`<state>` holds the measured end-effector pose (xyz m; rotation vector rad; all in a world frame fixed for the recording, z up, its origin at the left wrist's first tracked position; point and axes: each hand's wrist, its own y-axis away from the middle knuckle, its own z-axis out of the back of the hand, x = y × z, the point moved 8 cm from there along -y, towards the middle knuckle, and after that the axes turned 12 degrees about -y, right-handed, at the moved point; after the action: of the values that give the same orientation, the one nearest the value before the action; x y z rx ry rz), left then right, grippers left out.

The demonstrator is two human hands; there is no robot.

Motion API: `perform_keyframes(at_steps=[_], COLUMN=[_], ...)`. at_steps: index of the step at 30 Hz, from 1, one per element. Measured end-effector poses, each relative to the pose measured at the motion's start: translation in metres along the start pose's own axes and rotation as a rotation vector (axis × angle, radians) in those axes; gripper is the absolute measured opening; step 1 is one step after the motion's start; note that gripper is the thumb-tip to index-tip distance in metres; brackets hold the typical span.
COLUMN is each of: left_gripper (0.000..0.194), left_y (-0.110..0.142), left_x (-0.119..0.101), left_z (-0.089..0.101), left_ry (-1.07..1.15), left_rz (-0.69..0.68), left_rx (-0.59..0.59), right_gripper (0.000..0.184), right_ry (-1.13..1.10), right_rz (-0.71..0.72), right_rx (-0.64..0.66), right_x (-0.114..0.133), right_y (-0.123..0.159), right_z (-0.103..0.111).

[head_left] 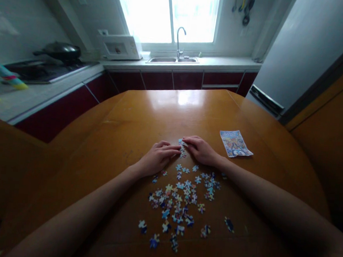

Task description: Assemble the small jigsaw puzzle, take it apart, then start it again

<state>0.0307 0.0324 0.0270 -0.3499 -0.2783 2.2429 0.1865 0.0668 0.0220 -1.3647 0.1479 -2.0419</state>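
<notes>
My left hand (158,158) and my right hand (201,149) lie on the wooden table (149,115), fingertips meeting over a small cluster of joined puzzle pieces (182,148). The fingers of both hands are stretched nearly flat and press on those pieces. Several loose puzzle pieces (181,201) lie scattered on the table between my forearms, closer to me. A printed picture card (234,143) lies just right of my right hand.
Behind the table runs a kitchen counter with a sink and tap (177,55) under a bright window. A microwave (120,47) stands to its left, then a stove with a wok (61,52). A fridge (298,55) stands at the right.
</notes>
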Motion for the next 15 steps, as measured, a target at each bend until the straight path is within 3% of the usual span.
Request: perform_keyframes(at_steps=[6,15], left_gripper=[0.042,0.040], left_y=[0.000,-0.001], left_x=[0.000,0.007], left_z=[0.001,-0.003], left_ry=[-0.005,0.052], left_rz=[0.000,0.021], left_rx=[0.010,0.003], right_gripper=[0.025,0.024], right_ry=[-0.137,-0.349], right_rz=[-0.162,-0.245], right_rx=[-0.145,-0.202], right_x=[-0.018,-0.031], right_y=[-0.001,-0.003], right_z=[0.012,0.016])
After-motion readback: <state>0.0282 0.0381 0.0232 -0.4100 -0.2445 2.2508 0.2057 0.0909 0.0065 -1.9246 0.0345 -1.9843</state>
